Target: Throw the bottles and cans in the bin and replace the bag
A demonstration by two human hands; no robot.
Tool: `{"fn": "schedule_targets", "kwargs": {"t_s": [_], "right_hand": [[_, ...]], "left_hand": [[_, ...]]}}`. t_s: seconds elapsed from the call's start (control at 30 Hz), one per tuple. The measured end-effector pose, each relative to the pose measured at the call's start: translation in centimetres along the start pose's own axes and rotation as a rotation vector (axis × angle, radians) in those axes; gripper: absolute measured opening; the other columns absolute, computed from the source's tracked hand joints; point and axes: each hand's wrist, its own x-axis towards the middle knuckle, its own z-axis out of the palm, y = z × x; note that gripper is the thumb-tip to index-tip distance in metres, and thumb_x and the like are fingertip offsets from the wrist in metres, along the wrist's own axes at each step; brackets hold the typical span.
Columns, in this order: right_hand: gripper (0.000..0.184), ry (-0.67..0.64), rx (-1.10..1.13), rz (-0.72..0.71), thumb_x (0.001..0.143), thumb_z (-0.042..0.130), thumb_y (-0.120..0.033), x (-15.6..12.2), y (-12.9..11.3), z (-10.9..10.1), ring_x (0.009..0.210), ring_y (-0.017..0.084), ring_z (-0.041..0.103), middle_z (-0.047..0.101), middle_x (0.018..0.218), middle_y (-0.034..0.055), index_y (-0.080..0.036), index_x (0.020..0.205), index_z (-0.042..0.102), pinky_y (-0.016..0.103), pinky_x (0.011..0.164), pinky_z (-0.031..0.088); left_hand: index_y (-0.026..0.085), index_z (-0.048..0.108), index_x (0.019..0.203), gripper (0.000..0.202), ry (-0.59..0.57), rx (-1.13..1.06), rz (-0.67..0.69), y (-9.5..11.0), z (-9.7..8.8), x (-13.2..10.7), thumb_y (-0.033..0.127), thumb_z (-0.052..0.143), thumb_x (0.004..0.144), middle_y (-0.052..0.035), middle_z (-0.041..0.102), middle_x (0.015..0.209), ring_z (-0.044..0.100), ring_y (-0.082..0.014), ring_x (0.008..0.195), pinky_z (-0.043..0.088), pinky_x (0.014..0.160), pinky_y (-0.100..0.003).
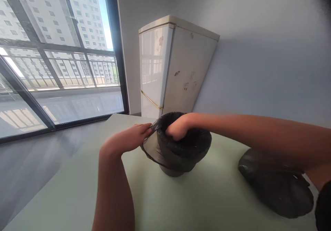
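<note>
Pinching the thin, limp bin liner (155, 144) at its rim, my left hand (129, 139) is closed; my right hand (177, 129) is inside the bin (176, 170), grip unclear.

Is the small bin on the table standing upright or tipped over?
Upright. The bin rests base-down on the table, its bag-lined mouth facing up, with the right hand reaching in.

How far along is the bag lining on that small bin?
Done: the black bag already drapes over most of the bin rim. In hand: the left hand pinches the bag's edge at the near-left rim, while the right hand presses down inside the bin. Left: that loose left flap looks not yet snug.
</note>
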Motion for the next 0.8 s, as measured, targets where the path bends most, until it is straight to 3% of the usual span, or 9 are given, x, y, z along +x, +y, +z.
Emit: {"fn": "schedule_targets", "kwargs": {"t_s": [0.1,0.17,0.23,0.37,0.43,0.53,0.63,0.7,0.8], "right_hand": [[0.023,-0.151,-0.065,-0.024,0.091,0.068,-0.022,-3.8,-0.3,-2.5,0.056,0.011,0.051,0.064,0.066,-0.0025,-0.018,0.068,0.068,0.028,0.057,0.04],[0.039,-0.046,-0.059,0.008,0.104,0.052,-0.036,-7.1,-1.0,-3.1,0.055,0.011,0.047,0.061,0.065,-0.0025,-0.02,0.073,0.067,0.029,0.054,0.036],[0.046,0.11,-0.027,0.019,0.108,0.046,-0.049,-10.5,-1.9,-2.6,0.06,0.012,0.051,0.062,0.07,-0.0015,-0.021,0.079,0.068,0.029,0.056,0.038],[0.033,0.372,-0.14,-0.111,0.094,0.073,-0.054,-15.2,-3.1,1.9,0.086,0.021,0.064,0.072,0.1,0.0053,-0.024,0.107,0.071,0.034,0.073,0.052],[0.028,0.539,-0.329,-0.174,0.096,0.073,-0.038,-16.2,-3.0,4.6,0.095,0.026,0.065,0.073,0.107,0.0096,-0.021,0.117,0.068,0.042,0.085,0.053],[0.027,0.7,-0.535,-0.192,0.098,0.059,-0.01,-16.8,-2.3,7.8,0.095,0.025,0.065,0.073,0.104,0.01,-0.018,0.123,0.065,0.047,0.096,0.049],[0.036,0.732,-0.565,-0.157,0.095,0.05,0.0,-17.0,-1.1,9.0,0.085,0.021,0.064,0.071,0.094,0.0067,-0.017,0.122,0.066,0.046,0.1,0.047],[0.035,0.74,-0.535,-0.123,0.095,0.048,0.001,-17.1,-0.1,8.7,0.083,0.02,0.064,0.071,0.091,0.0058,-0.019,0.116,0.068,0.043,0.097,0.046],[0.026,0.724,-0.471,-0.06,0.096,0.05,-0.003,-17.6,2.2,7.2,0.083,0.019,0.064,0.071,0.089,0.0058,-0.019,0.107,0.069,0.039,0.091,0.045]], "left_hand": [[0.029,0.062,0.141,0.054,0.036,-0.021,0.016,-1.2,-0.7,-1.0,0.059,0.04,0.102,-0.0063,0.071,0.132,0.065,-0.0274,0.12,0.051,0.098,-0.033],[0.029,0.065,0.134,0.049,0.126,-0.006,0.01,-1.2,-1.1,-1.6,0.057,0.04,0.102,-0.0055,0.071,0.131,0.066,-0.0259,0.115,0.051,0.094,-0.033],[0.029,0.069,0.122,0.042,0.156,0.019,0.043,-0.8,-1.2,-1.8,0.053,0.041,0.102,-0.0039,0.073,0.123,0.067,-0.0244,0.108,0.051,0.091,-0.033],[0.027,0.074,0.098,0.035,-0.057,0.07,0.077,0.6,-0.5,-0.6,0.046,0.045,0.1,-0.0029,0.074,0.1,0.067,-0.0228,0.093,0.051,0.083,-0.032],[0.025,0.073,0.092,0.034,-0.142,0.121,0.06,1.4,0.1,0.3,0.039,0.043,0.1,-0.0036,0.073,0.093,0.066,-0.0229,0.09,0.05,0.08,-0.032],[0.023,0.071,0.086,0.032,-0.126,0.17,0.042,2.1,0.9,1.2,0.031,0.042,0.098,-0.0054,0.073,0.093,0.065,-0.0236,0.091,0.05,0.08,-0.033],[0.025,0.075,0.092,0.034,-0.079,0.135,0.037,2.0,1.1,1.3,0.036,0.043,0.099,-0.0058,0.075,0.103,0.067,-0.0246,0.096,0.052,0.086,-0.034],[0.029,0.077,0.109,0.04,-0.025,0.112,0.047,1.3,0.9,1.0,0.045,0.042,0.102,-0.0049,0.075,0.117,0.068,-0.0265,0.107,0.053,0.093,-0.036],[0.035,0.069,0.136,0.05,0.077,0.112,0.008,-0.1,0.4,0.4,0.058,0.039,0.103,-0.0033,0.069,0.138,0.063,-0.0294,0.127,0.05,0.105,-0.04]]}}
